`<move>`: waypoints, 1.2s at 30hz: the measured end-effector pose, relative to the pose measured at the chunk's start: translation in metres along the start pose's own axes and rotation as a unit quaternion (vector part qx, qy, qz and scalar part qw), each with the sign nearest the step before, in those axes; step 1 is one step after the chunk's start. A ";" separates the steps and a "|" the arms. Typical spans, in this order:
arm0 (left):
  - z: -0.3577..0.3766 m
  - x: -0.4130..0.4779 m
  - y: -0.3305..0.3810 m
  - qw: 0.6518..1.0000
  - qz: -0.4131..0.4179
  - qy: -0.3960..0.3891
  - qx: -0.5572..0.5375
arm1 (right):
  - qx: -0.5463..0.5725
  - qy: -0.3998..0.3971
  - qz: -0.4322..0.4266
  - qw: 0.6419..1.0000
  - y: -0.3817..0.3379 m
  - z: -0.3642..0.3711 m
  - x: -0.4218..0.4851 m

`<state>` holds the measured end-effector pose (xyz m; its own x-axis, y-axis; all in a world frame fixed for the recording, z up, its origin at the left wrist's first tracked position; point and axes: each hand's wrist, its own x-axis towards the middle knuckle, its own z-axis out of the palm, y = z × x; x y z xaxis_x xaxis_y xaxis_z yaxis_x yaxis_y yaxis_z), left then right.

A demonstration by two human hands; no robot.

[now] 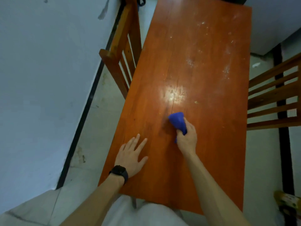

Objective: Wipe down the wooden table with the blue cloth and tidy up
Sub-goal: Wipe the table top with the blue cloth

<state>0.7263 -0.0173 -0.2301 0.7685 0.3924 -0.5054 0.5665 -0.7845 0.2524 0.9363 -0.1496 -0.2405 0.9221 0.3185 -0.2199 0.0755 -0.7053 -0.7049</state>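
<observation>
Right hand (187, 137) curls its grip round blue cloth (178, 121) on wooden table (203, 62); left hand (130, 157) lies flat, fingers spread.

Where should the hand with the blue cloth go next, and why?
Probably push the blue cloth forward and a bit to the right, away from the body. The right hand grips it on the near half of the table, while white specks show on the far right part, beyond the cloth. The left hand rests flat on the table.
</observation>
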 end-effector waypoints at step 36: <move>0.010 -0.023 -0.137 0.988 0.126 -0.088 0.018 | 0.010 0.100 0.204 0.974 -0.131 0.046 0.025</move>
<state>0.6279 0.0757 -0.2613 0.8187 0.0950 -0.5663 0.3502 -0.8641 0.3614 0.9318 -0.0206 -0.1844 0.9292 -0.1169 -0.3507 -0.3187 -0.7339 -0.5998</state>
